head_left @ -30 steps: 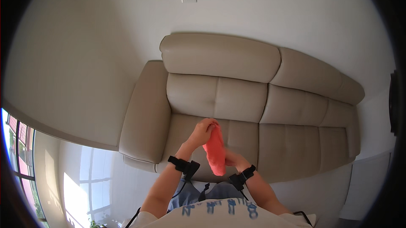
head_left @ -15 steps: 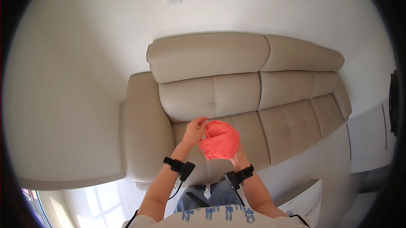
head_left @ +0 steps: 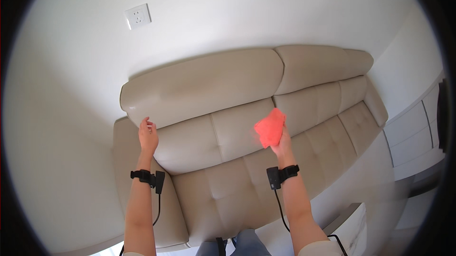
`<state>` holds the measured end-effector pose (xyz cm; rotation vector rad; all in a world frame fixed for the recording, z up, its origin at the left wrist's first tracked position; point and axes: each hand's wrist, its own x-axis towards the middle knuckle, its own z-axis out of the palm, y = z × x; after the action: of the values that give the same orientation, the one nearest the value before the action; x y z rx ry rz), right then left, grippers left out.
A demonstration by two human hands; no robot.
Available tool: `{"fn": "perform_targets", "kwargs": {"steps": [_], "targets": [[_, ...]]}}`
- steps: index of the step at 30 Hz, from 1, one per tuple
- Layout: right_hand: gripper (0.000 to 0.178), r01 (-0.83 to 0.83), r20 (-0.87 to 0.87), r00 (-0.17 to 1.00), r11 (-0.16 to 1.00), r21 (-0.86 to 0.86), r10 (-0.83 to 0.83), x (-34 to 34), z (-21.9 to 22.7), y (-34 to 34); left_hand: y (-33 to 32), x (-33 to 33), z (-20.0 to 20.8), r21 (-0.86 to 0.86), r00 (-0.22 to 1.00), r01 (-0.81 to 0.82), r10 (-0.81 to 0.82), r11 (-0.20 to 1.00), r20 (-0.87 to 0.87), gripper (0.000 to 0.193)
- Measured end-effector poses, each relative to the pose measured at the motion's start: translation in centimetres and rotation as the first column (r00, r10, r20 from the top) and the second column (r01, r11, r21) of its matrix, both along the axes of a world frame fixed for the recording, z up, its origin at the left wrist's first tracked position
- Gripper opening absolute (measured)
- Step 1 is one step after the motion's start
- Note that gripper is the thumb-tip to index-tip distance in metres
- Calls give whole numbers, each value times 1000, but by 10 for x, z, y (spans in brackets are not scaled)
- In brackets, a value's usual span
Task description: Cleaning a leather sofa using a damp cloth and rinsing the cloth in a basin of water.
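Observation:
A bunched, coral-red cloth [head_left: 271, 128] is gripped in my right hand [head_left: 282, 144], above the seat and lower backrest of a beige sofa [head_left: 249, 90]. The cloth covers most of that hand's fingers, and its left edge is smeared by motion. My left hand [head_left: 148, 136] holds nothing; its fingers are apart and slightly curled, over the sofa's left end near the backrest and armrest [head_left: 156, 204]. Each wrist carries a black strap with a small black box and a cable.
A white wall with a socket [head_left: 137, 16] rises behind the sofa. At the right are pale cabinets [head_left: 413, 132] and a dark object at the edge of view. A marble-patterned table [head_left: 349, 230] stands at the lower right, close to my right forearm.
My hands have parted: the left let go of the cloth and moved left, while the right carried the cloth farther forward and right. The view has tilted and shifted.

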<state>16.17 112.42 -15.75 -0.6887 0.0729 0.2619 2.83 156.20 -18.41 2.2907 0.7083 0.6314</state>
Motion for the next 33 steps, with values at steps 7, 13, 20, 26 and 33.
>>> {"fn": "perform_targets", "kwargs": {"steps": [7, 13, 20, 26, 33], "targets": [[24, 405, 280, 909, 817, -411, -309, 171, -23, -11, -15, 121, 5, 542, 963, -160, 251, 825, -98, 55], [48, 616, 641, 767, 307, -725, -23, 226, -33, 32, -28, 162, -20, 643, 907, -345, 420, 684, 40, 56], [69, 481, 470, 871, -445, -755, 144, 310, -26, 51, -30, 168, -32, 619, 884, -452, 415, 642, 215, 54], [61, 333, 315, 942, -469, -818, 120, 358, 7, 39, -25, 172, -39, 591, 874, -483, 388, 646, 291, 55], [54, 545, 396, 827, -401, -736, 398, 312, 11, 66, -26, 173, -37, 589, 875, -482, 384, 649, 294, 56]]}}
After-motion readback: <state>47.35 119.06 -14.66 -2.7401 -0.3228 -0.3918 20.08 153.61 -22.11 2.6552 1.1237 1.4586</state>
